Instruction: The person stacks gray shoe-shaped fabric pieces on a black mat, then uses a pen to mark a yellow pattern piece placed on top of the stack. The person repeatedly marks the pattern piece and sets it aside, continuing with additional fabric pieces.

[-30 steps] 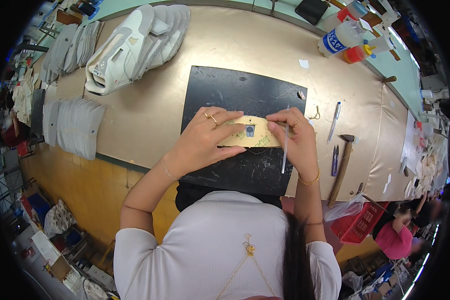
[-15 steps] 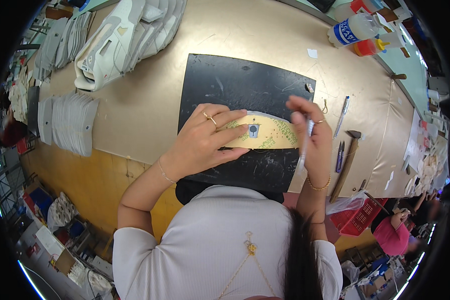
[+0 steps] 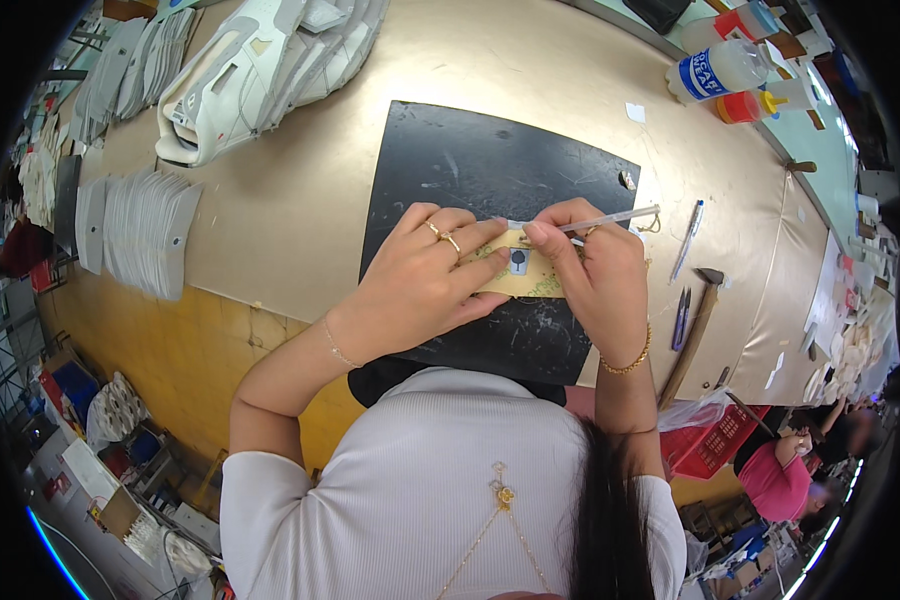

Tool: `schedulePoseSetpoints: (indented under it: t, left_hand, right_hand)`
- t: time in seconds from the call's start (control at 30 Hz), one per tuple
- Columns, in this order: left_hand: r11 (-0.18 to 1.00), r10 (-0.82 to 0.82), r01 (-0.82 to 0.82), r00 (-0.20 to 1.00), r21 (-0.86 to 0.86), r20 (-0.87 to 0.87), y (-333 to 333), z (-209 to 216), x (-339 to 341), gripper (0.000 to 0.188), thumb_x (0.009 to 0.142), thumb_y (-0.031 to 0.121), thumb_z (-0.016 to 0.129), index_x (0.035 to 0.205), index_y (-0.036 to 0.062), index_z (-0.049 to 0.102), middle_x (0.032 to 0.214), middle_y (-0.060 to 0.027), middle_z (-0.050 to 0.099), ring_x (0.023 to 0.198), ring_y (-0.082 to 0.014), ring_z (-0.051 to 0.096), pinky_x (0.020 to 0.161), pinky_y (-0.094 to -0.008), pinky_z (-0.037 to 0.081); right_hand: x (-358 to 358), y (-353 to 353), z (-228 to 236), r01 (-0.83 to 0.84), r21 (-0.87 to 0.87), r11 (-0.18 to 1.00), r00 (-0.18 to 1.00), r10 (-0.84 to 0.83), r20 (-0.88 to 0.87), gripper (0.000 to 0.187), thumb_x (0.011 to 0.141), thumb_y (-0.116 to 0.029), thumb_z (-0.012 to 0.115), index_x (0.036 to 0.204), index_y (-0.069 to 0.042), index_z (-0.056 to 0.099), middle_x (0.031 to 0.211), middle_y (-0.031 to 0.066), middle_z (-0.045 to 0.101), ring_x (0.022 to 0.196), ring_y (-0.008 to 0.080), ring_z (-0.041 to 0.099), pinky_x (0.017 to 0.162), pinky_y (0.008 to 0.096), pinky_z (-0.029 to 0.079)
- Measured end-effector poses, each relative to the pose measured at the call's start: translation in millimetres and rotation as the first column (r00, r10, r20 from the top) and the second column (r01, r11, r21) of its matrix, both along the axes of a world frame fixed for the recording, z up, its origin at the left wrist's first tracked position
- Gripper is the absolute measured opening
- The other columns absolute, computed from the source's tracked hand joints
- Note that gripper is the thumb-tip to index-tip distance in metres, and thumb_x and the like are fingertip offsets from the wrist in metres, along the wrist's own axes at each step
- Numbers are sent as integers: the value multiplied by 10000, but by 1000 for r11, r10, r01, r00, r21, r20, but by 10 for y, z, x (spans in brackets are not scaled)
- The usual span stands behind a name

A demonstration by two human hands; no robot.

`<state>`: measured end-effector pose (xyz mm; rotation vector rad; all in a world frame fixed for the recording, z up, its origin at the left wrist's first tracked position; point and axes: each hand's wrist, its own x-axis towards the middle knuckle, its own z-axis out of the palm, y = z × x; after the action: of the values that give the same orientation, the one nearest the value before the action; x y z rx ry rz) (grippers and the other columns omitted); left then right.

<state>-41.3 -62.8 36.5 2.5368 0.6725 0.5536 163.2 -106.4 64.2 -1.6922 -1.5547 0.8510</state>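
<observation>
A curved yellow template [image 3: 544, 284] with green printing lies on a black mat [image 3: 470, 145] in front of me. A light grey piece lies beneath it, and a dark round mark shows through the template's small window. My left hand [image 3: 410, 275] holds the template at its left part, with fingers on top and thumb along the near edge. In my right hand [image 3: 610, 290], a thin clear pen refill [image 3: 625, 215] is pinched between thumb and fingers. Its tip end is over the template's far edge, just above the window, mostly hidden by the fingers.
Stacked grey pieces [image 3: 135, 235] stand at left, below piled white shoe uppers [image 3: 240, 90]. To the right lie a blue-capped pen [image 3: 687, 240], purple snips [image 3: 681, 320] and a hammer [image 3: 695, 330]. Bottles [image 3: 715, 72] stand at the far right. A red basket [image 3: 710, 440] is beside the table.
My right hand has come left and turned, bringing the refill from upright beside the template to its far edge. My left hand keeps its hold on the template.
</observation>
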Motion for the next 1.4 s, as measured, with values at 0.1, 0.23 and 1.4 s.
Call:
schedulePoseSetpoints:
  t: [0.1, 0.23, 1.4]
  left_hand:
    - [1000, -1, 1, 1000, -2, -1, -11, -1, -2, 380, 745, 244, 837, 1063, 72, 719, 1218, -85, 673, 1092, -241, 588, 946, -399, 449]
    - [1000, -2, 2, 1000, -2, -3, -15, -11, -3, 382, 742, 242, 839, 1063, 74, 719, 1220, -83, 672, 1098, -239, 586, 947, -399, 445]
    - [784, 219, -89, 966, -615, 140, 432, -63, -49, 384, 735, 253, 869, 1039, 79, 710, 1043, -72, 723, 967, -217, 660, 885, -330, 526]
  right_hand:
    - [-3, 35, -38, -29, 44, 999, 998, 26, 62, 202, 938, -199, 712, 876, -7, 705, 780, 95, 679, 655, 267, 646, 612, 329, 501]
    - [-7, 66, -64, -93, 73, 993, 985, 81, 151, 189, 927, -194, 703, 874, -13, 710, 805, 88, 685, 706, 285, 656, 653, 348, 516]
    - [369, -292, 60, 493, 552, 672, 868, -337, -366, 170, 1031, -85, 562, 903, 21, 594, 879, 145, 638, 791, 197, 653, 824, 386, 612]
